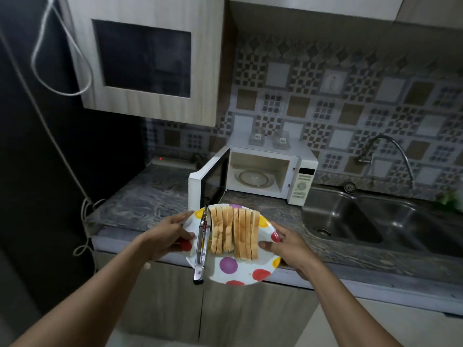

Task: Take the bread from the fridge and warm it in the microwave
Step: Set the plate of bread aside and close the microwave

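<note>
Bread plated and at the microwave, door open, loading not yet done.

I have the round white plate with coloured dots (240, 271) held over the front edge of the grey marbled worktop (150, 196). My left hand (166, 234) and right hand (288, 242) each grip its rim, thumbs on top. The pale bread slices (235, 231) stand on it in a row, with steel tongs (201, 244) beside them (those should come off first, I'd judge). The white microwave (304, 181) holds only its glass turntable (253, 177); loading, closing and heating remain.
</note>
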Tool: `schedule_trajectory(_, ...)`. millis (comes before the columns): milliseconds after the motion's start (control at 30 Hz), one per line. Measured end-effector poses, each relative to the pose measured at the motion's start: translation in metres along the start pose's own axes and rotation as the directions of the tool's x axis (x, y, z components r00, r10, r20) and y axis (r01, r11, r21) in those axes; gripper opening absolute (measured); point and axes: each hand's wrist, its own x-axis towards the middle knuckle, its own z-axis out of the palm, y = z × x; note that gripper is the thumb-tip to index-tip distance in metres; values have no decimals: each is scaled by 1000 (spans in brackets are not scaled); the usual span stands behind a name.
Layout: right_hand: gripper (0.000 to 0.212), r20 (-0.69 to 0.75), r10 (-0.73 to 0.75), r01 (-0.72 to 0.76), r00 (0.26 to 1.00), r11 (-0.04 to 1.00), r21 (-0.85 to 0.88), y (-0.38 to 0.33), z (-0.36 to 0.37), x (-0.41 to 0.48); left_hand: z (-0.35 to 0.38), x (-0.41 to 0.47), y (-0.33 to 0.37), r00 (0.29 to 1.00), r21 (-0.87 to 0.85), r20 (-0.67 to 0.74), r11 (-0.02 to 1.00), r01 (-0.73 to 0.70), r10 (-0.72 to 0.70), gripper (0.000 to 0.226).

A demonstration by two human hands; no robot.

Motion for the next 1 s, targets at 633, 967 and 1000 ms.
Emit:
schedule_trajectory(633, 74, 18, -49, 48, 999, 997, 65, -75, 196, 9, -191, -74, 30, 999, 125, -21, 992, -31, 34, 62)
schedule_trajectory(967, 49, 32, -55, 54, 998, 998, 36, -89, 262, 38, -270, -66, 25, 1000, 97, 3, 995, -2, 2, 58)
schedule_trajectory(1000, 49, 34, -56, 55, 998, 998, 31, -92, 267, 45, -278, -62, 26, 1000, 88, -10, 996, 4, -3, 58)
